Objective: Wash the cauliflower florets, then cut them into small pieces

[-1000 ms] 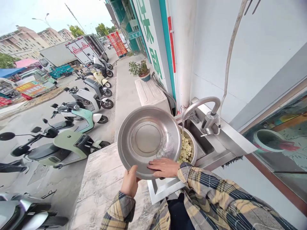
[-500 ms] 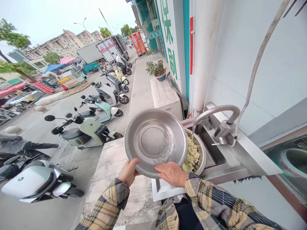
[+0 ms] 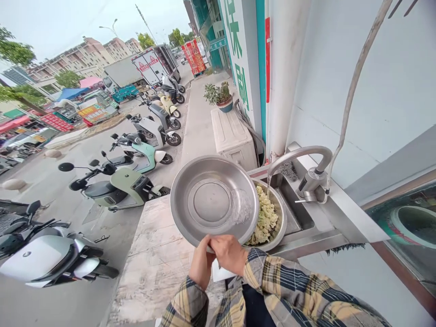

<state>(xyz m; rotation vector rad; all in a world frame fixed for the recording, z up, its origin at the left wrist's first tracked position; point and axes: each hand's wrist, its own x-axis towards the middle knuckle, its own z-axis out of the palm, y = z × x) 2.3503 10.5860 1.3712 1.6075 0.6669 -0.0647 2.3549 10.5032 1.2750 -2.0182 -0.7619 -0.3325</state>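
A wide stainless steel basin [image 3: 211, 200] is held tilted, with a little water pooled on its right side. My left hand [image 3: 201, 263] is closed on its near rim, thumb at the edge. Right beside it, my right hand [image 3: 230, 254] is curled over the same rim, its fingertips hidden. Partly behind the basin stands a second metal bowl [image 3: 282, 227] on the sink, filled with cauliflower florets [image 3: 264, 218]. Water runs from the curved faucet [image 3: 299, 152] into that bowl.
The steel sink [image 3: 303, 218] stands against the white wall, with a steel scrubber [image 3: 289, 170] at its back corner. A worn board surface [image 3: 153, 268] lies left of me. Beyond are a white box-like unit [image 3: 233, 131], a potted plant [image 3: 223, 97] and several parked scooters [image 3: 129, 186].
My left hand has moved right along the rim, and both hands now meet. My right hand has curled from lying flat. The pooled water has shifted slightly.
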